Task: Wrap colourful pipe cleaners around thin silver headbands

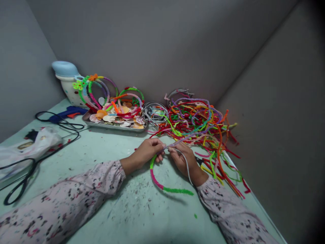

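"Checking the wire (pixel 187 165): how much is covered?"

"Green-and-pink fuzz (pixel 177 191) below left fingers (pixel 158 148), clamped on it; bare beyond right fingers (pixel 175 154), pinched together, on what I can't tell."

A loose, pale pink left sleeve (pixel 76 193) is printed with dark and deep-pink blotches. Nearest the left hand (pixel 147 151), it is gathered into a puckered cuff (pixel 121 173); across from that hand, a similarly patterned right sleeve (pixel 228 211) is worn.
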### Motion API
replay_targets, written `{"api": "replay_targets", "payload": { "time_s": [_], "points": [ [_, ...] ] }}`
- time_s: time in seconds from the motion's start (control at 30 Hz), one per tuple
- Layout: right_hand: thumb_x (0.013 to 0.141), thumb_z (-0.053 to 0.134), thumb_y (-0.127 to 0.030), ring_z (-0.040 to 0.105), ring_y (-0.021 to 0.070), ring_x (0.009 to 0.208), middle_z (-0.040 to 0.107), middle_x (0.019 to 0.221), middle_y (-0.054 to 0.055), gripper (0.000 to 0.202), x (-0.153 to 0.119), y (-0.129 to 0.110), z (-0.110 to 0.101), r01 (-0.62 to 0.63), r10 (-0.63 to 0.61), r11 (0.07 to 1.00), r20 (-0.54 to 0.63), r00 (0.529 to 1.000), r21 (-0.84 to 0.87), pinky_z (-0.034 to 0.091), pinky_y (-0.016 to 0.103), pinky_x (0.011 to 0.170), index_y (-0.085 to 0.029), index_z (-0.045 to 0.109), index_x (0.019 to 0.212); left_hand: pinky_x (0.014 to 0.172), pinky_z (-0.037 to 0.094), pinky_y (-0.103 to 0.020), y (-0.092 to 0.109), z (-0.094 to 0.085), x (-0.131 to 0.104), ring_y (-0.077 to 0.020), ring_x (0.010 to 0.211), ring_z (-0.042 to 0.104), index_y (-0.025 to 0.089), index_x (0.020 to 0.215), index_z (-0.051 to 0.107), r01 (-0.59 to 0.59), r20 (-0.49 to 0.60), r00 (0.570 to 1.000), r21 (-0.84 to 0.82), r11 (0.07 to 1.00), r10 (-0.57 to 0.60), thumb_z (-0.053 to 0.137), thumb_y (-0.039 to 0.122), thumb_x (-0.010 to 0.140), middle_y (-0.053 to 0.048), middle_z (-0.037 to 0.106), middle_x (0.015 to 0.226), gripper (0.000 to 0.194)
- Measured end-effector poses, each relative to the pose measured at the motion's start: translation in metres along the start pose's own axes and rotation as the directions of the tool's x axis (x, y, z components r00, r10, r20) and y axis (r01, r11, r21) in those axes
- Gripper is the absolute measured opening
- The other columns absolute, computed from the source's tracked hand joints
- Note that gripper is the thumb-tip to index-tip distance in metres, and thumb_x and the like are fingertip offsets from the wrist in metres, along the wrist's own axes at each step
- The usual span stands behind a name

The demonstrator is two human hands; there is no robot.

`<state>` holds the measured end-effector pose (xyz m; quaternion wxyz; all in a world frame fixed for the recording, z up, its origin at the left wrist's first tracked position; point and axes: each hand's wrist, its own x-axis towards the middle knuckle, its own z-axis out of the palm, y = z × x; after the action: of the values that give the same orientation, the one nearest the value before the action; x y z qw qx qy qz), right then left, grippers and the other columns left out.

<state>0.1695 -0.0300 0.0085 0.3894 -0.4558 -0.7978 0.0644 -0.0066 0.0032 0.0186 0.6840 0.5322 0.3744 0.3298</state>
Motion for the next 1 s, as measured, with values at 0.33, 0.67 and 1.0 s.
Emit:
{"api": "replay_targets", "payload": {
  "time_s": [0.33,0.67,1.0],
  "points": [
    [0.089,0.049,-0.020,0.057,0.0198,0.076,0.064,0.079,0.006,0.013,-0.001,0.002,0.000,0.011,-0.011,1.000,-0.016,1.000,-0.004,0.042,0.032,0.071,-0.019,0.061,0.083,0.043,0.046,-0.018,0.000,0.000,-0.001,-0.0084,0.045,0.056,0.011,0.078,0.058,0.032,-0.004,0.999,0.025,0.999,-0.031,0.064,0.038,0.077,-0.002,0.059,0.057,0.028],
    [0.092,0.046,-0.023,0.055,0.0184,0.075,0.059,0.077,0.005,0.016,0.001,-0.001,-0.002,0.007,-0.008,1.000,0.024,1.000,0.020,0.043,0.032,0.070,-0.019,0.059,0.085,0.043,0.045,-0.019,-0.004,0.001,0.002,-0.0081,0.043,0.055,0.012,0.076,0.055,0.020,-0.003,1.000,0.156,0.988,-0.020,0.054,0.033,0.084,-0.001,0.059,0.055,0.023],
    [0.091,0.047,-0.023,0.055,0.0172,0.075,0.059,0.076,0.004,0.015,0.001,0.001,0.000,-0.002,0.002,0.999,0.010,1.000,0.039,0.043,0.030,0.069,-0.019,0.059,0.083,0.040,0.040,-0.018,-0.010,0.000,0.002,-0.0077,0.042,0.051,0.015,0.075,0.054,-0.065,0.003,0.998,0.240,0.969,0.066,0.052,0.038,0.084,0.003,0.054,0.050,0.026]
  ]
}}
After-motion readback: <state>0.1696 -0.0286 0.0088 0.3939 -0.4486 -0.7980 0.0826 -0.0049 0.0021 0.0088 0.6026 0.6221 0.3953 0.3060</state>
